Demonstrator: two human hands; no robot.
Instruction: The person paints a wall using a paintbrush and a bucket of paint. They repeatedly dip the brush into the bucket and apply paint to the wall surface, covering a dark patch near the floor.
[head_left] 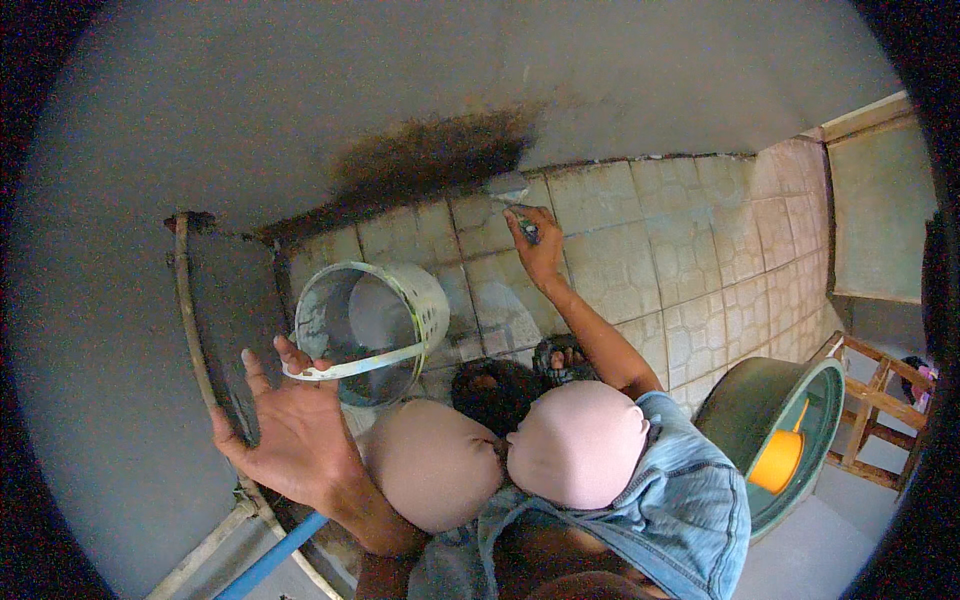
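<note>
My right hand (540,245) is closed around the handle of a scraper (509,187) with a wide flat blade. The blade is near the joint between the tiled floor and the stained grey wall. To the left stands a white plastic bucket (432,308), its inside smeared with pale residue. My left hand (298,440) is palm up at the bucket's near side. Two of its fingers are hooked at the bucket's white handle (375,362), while its thumb and index finger stretch away to the left.
Dark mould stains (440,150) spread up the wall (600,80). My pink-covered knees (575,445) are bent above dark footwear (490,395). At right is a green tub (735,410) with a yellow dipper (778,462), beside a wooden rack (870,410). Pipes (188,320) run along the left.
</note>
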